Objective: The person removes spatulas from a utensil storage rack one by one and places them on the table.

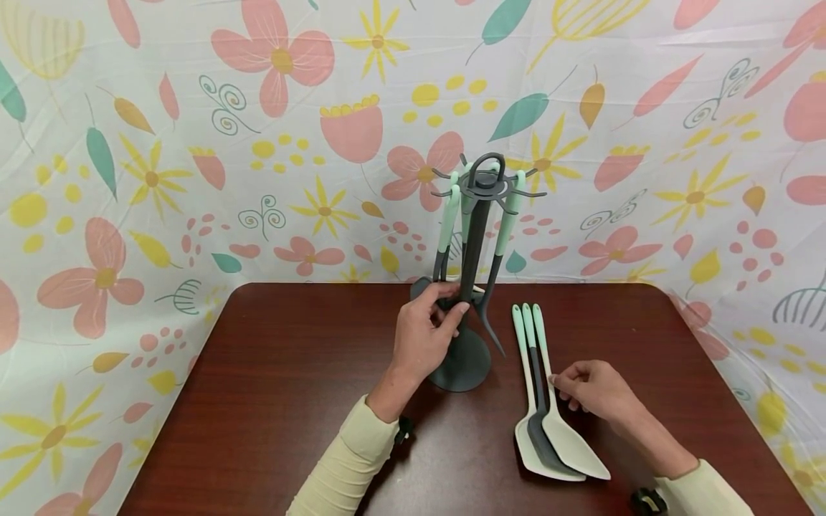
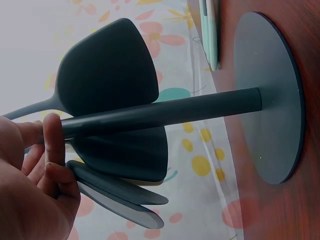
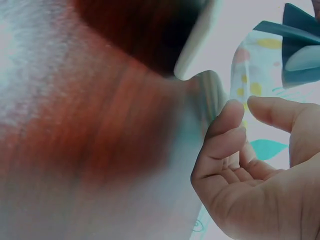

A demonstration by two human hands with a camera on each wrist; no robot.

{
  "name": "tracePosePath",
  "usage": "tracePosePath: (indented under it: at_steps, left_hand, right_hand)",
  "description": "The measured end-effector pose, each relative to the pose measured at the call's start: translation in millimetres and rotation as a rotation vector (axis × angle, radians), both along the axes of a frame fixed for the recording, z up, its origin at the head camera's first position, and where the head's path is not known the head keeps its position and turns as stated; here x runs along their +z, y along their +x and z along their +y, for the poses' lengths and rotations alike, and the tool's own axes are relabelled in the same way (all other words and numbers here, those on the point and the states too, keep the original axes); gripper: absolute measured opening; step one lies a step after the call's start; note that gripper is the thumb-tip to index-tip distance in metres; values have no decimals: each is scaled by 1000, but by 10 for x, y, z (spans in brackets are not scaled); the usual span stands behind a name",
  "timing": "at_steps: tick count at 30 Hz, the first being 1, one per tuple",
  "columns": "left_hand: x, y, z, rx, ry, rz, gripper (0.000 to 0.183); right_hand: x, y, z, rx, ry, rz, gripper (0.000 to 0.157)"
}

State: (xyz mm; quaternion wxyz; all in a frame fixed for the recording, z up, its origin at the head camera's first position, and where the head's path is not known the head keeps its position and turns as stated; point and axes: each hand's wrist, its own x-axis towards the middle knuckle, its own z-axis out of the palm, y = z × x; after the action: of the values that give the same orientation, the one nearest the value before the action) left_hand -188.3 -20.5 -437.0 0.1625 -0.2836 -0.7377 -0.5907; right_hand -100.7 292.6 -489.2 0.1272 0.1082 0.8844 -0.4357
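My left hand (image 1: 422,333) grips the dark pole of a utensil stand (image 1: 474,251), which has a round base and a ring of hooks on top. Several utensils with mint handle ends hang from it; dark turner heads (image 2: 110,70) show beside the pole in the left wrist view. Right of the base, three spatulas lie partly overlapping: a cream one (image 1: 525,437), a dark grey one (image 1: 540,426) and another cream one (image 1: 574,444). My right hand (image 1: 596,390) has its fingertips at the rightmost spatula's handle. In the right wrist view a gap separates thumb and forefinger.
The dark red-brown wooden table (image 1: 277,387) carries the stand and spatulas. Behind it hangs a white cloth (image 1: 361,251) with pink, yellow and green flowers and leaves, close to the table's back edge.
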Motion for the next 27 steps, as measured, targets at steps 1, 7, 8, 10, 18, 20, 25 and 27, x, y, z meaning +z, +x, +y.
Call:
tracePosePath:
  at_steps: [1, 7, 8, 10, 18, 20, 25, 27]
  left_hand:
    - [1, 0, -2, 0, 1, 0, 33]
    - [9, 12, -9, 3, -12, -6, 33]
    - [9, 13, -9, 3, -15, -6, 33]
    - [11, 15, -9, 7, -20, -4, 33]
    - [29, 20, -14, 11, -31, -11, 32]
    - [27, 19, -14, 11, -32, -12, 32]
    - [18, 15, -13, 12, -35, -9, 32]
    - [20, 15, -13, 11, -34, -8, 32]
  right_hand:
    - [14, -2, 0, 2, 3, 8, 32]
    - [84, 0, -7, 15, 25, 47, 34]
    - [105, 3, -12, 18, 32, 57, 34]
    - [154, 4, -26, 24, 47, 85, 34]
    - [386, -16, -147, 42, 111, 244, 30]
    - [437, -23, -179, 45, 117, 275, 28]
    - [544, -34, -245, 42, 130, 341, 24]
    - [577, -39, -268, 40, 138, 369, 23]
